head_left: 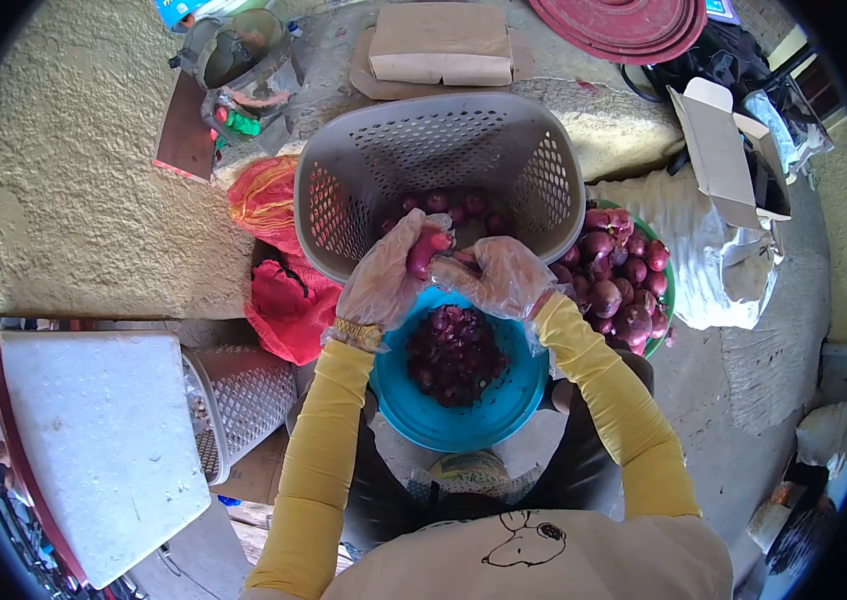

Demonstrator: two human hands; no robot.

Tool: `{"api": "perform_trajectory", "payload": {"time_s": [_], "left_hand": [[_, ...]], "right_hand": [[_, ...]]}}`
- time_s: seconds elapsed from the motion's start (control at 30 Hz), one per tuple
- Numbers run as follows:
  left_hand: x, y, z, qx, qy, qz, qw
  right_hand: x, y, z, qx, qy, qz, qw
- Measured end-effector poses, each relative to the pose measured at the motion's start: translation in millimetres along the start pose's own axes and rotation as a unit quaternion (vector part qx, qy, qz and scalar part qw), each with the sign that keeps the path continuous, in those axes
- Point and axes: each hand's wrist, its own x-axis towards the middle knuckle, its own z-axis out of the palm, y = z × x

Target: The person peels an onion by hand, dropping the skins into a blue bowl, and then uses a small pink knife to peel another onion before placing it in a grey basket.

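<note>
My left hand [380, 278], in a clear plastic glove, is closed around a red onion [423, 254]. My right hand [505, 277], gloved the same way, has its fingers drawn together beside that onion; whatever they pinch is too small to make out. Both hands are above the far rim of a blue basin [461, 432], at the near edge of a grey-brown perforated basket [433, 150]. Dark red onion skins [453, 355] lie in the basin. Several red onions [436, 202] rest at the bottom of the basket.
To the right, a green basin [665, 262] is heaped with red onions [605, 298]. Red mesh sacks [293, 300] lie left of the basket. A white board [103, 440] and another perforated basket [243, 400] stand at left. Beyond are a cardboard box [440, 42] and a red lid [623, 25].
</note>
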Motion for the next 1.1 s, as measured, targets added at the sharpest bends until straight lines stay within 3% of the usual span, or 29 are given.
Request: {"api": "perform_trajectory", "payload": {"time_s": [0.07,0.13,0.27,0.43,0.97,1.03,1.1], "left_hand": [[-1,1,-1,0.002,0.002,-0.007,1.0],[-2,3,1,0.004,0.004,-0.013,1.0],[-6,8,12,-0.001,0.034,0.004,0.999],[-4,6,9,-0.028,-0.002,-0.024,0.999],[-3,2,11,-0.025,0.038,-0.009,0.999],[-4,2,10,-0.017,0.042,-0.003,0.999],[-4,3,10,0.01,0.04,0.01,0.999]], "right_hand": [[-2,1,1,-0.003,0.01,-0.017,1.0],[-4,-4,-2,-0.091,0.011,-0.032,0.995],[-4,-10,-5,-0.092,-0.001,-0.034,0.995],[-4,-12,-9,-0.056,0.096,-0.041,0.993],[0,1,1,-0.06,0.051,-0.021,0.997],[-3,-11,-3,0.048,0.017,0.017,0.999],[-5,-10,-2,-0.005,0.019,-0.009,1.0]]}}
